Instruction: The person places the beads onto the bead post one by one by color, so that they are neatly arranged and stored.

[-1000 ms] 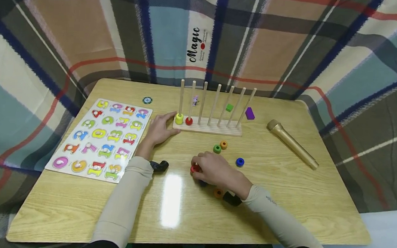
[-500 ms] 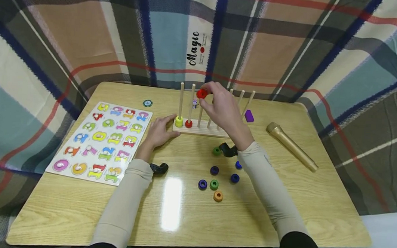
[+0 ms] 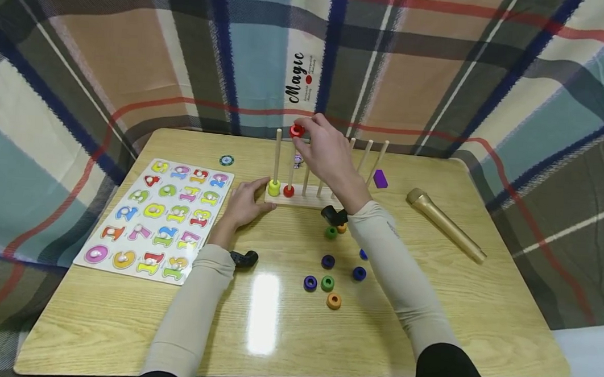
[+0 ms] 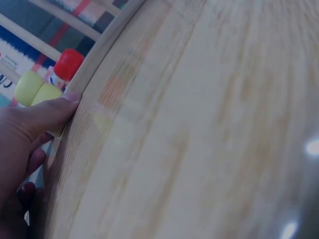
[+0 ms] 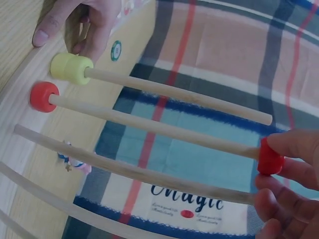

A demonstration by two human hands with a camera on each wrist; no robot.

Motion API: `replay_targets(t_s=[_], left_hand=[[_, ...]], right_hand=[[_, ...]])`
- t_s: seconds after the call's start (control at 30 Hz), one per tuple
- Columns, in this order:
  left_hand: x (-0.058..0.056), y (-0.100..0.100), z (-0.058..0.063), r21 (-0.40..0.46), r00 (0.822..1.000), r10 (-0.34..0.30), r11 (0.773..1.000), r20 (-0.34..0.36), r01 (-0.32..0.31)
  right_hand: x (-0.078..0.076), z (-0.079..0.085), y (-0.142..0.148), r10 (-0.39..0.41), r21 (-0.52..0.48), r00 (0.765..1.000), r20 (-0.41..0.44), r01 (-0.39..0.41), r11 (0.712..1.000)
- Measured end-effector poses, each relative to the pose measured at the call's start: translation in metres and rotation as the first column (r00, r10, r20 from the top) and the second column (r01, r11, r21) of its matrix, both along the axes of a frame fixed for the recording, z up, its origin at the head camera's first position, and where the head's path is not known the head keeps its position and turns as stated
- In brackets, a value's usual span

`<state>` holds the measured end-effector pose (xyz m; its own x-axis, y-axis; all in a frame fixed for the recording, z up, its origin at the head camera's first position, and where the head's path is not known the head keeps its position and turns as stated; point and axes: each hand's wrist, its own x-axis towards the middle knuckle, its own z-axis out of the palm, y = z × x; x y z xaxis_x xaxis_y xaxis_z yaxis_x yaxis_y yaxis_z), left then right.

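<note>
Right wrist view: pinching a red ring [image 5: 270,158] in the right hand [image 5: 298,198] at the tip of the second peg [image 5: 154,125], right edge of frame; cannot tell whether threaded. Could snag or drop if tilted; could shift the wooden base [image 5: 15,107], gripped at upper left by the left hand [image 5: 99,19], if pressed sideways. Hemmed in by the third peg [image 5: 144,172], near the fingers. In head view, below centre: loose rings [image 3: 328,262], partly behind the right sleeve [image 3: 405,279].

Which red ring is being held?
The upper red ring, pinched by the right hand at the tip of the second peg from left; the lower red ring sits at its foot.
</note>
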<state>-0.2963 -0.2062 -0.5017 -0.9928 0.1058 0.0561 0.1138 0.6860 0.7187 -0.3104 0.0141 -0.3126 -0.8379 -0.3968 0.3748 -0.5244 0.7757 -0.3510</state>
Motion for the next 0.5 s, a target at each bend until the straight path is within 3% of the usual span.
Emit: replay_targets(t_s=[0.23, 0.4, 0.5], left_hand=[[0.003, -0.002, -0.004, -0.014, 1.000, 0.006, 1.000, 0.027, -0.005], [0.002, -0.002, 0.000, -0.024, 1.000, 0.000, 1.000, 0.000, 0.000], [0.000, -0.002, 0.003, -0.026, 1.000, -0.002, 1.000, 0.002, 0.003]], right_hand=[[0.002, -0.005, -0.001, 0.003, 0.036, 1.000, 0.023, -0.004, 0.999], [0.013, -0.008, 0.008, 0.031, -0.058, 0.997, -0.075, -0.035, 0.998], [0.029, -0.017, 0.020, 0.080, -0.047, 0.989, -0.128, -0.087, 0.995]])
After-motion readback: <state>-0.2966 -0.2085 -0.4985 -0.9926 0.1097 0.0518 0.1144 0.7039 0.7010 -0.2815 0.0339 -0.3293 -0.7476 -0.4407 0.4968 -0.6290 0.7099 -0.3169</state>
